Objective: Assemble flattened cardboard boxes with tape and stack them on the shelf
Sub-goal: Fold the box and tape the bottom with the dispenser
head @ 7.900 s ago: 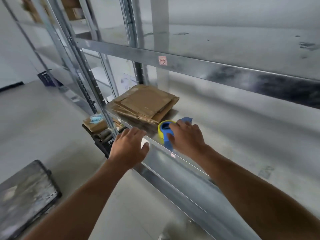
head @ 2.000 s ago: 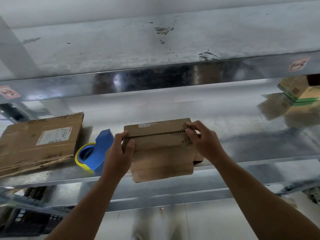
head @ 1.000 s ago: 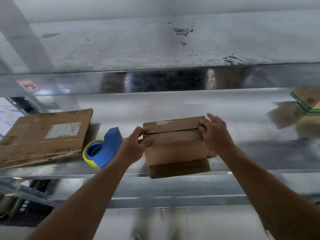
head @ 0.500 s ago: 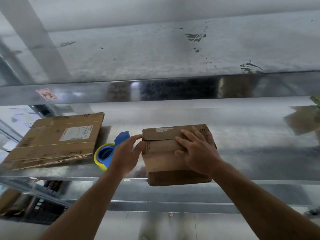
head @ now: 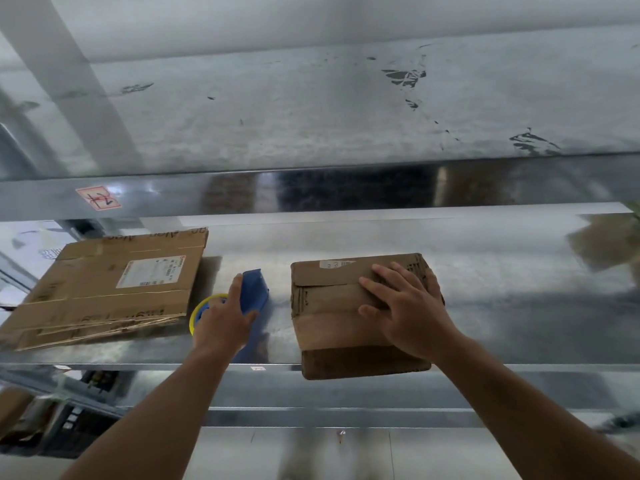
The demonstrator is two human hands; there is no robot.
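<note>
Two of our hands are up on the metal shelf [head: 502,306]. Left of our left hand, close by it, lies a stack of flattened cardboard boxes [head: 97,296] with a white label [head: 150,271] on the top sheet. Our left hand [head: 223,317] lies over the tape dispenser [head: 258,289], forefinger stretched along its blue body and thumb across it. The yellow roll [head: 199,306] shows just left of the knuckles. Whether the fingers are closed round the dispenser we cannot tell. Right of that hand, apart from it, stands the cardboard box [head: 329,306], its flaps folded down on top and its near end jutting over the shelf edge. Our right hand [head: 405,306] rests flat on the right half of the box top, fingers straight and spread, released and gripping nothing.
</note>
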